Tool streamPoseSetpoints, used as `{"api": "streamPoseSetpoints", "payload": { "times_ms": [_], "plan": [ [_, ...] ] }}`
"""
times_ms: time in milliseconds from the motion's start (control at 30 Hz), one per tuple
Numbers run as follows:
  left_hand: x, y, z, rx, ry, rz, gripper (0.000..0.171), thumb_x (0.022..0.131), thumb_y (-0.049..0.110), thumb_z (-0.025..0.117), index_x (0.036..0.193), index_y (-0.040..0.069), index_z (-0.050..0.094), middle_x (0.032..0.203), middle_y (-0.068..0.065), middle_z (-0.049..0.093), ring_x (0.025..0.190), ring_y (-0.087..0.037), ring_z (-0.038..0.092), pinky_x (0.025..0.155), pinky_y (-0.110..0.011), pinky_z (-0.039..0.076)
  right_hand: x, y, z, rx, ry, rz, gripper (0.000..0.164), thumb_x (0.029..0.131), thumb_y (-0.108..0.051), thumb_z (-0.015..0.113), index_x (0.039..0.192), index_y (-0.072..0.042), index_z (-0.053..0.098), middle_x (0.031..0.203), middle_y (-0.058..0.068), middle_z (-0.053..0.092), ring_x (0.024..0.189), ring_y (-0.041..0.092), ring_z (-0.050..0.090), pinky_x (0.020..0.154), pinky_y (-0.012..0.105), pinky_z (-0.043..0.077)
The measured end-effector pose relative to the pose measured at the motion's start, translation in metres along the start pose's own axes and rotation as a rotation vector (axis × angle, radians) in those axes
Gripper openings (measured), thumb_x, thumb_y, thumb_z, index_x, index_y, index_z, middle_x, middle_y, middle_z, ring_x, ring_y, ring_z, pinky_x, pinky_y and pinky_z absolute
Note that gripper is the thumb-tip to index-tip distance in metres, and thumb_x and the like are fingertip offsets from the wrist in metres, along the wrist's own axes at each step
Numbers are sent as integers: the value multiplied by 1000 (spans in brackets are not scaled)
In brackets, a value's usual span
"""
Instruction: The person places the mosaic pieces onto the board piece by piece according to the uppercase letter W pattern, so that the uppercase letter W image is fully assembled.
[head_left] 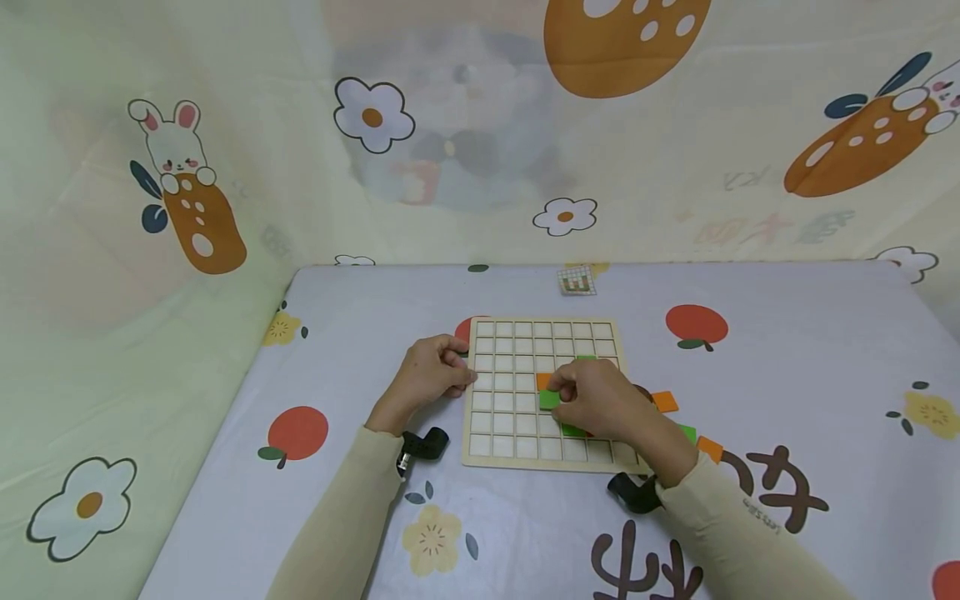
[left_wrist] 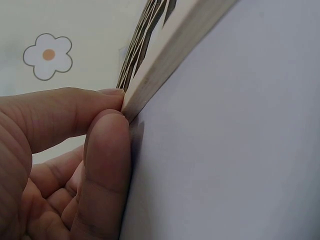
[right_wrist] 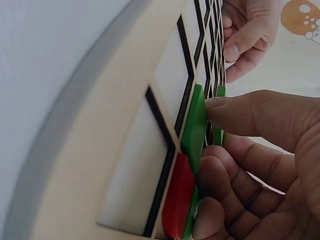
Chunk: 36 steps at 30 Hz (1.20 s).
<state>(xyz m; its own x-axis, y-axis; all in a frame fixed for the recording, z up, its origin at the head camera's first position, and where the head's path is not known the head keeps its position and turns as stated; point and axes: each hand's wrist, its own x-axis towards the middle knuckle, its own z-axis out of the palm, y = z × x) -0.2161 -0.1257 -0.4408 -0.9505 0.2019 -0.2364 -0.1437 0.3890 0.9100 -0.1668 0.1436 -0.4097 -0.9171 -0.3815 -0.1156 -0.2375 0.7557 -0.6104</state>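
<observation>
A wooden grid board with square cells lies on the table. My left hand is at its left side, thumb and index fingertip gripping the edge, as the left wrist view shows close up. Over the board, my right hand pinches a green tile between thumb and fingers, low over the cells. Just above that tile sits an orange tile. In the right wrist view, another green tile and a red tile lie in cells near the fingers. The right hand hides part of the board.
Loose tiles lie right of the board, partly behind the right forearm: an orange one, a green one and another orange one. Behind the board lies a small card with a printed grid. Patterned cloth covers table and walls.
</observation>
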Motion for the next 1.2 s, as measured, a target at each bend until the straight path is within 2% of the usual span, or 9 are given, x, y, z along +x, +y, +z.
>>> {"api": "streamPoseSetpoints", "payload": {
  "times_ms": [400, 900, 1200],
  "plan": [
    [-1, 1, 0, 3, -1, -3, 39, 88, -1, 81, 123, -1, 65, 87, -9, 66, 68, -14, 67, 60, -24, 59, 0, -2, 0, 11, -16, 29, 18, 82, -1, 73, 100, -5, 75, 79, 0, 60, 75, 17, 53, 66, 31, 46],
    [0, 0, 0, 1, -3, 5, 38, 88, -1, 80, 123, -1, 65, 87, -9, 67, 68, -14, 67, 60, -24, 59, -1, -2, 1, -16, 14, 9, 17, 82, -3, 79, 99, -5, 76, 83, 0, 65, 80, 17, 58, 72, 33, 51],
    [-1, 0, 0, -2, -4, 4, 38, 88, 0, 81, 123, -2, 65, 87, -9, 67, 68, -14, 67, 60, -24, 59, -1, -2, 2, -9, 12, 6, 19, 81, -1, 76, 100, -5, 77, 84, 0, 65, 81, 17, 58, 73, 33, 51]
  ]
}}
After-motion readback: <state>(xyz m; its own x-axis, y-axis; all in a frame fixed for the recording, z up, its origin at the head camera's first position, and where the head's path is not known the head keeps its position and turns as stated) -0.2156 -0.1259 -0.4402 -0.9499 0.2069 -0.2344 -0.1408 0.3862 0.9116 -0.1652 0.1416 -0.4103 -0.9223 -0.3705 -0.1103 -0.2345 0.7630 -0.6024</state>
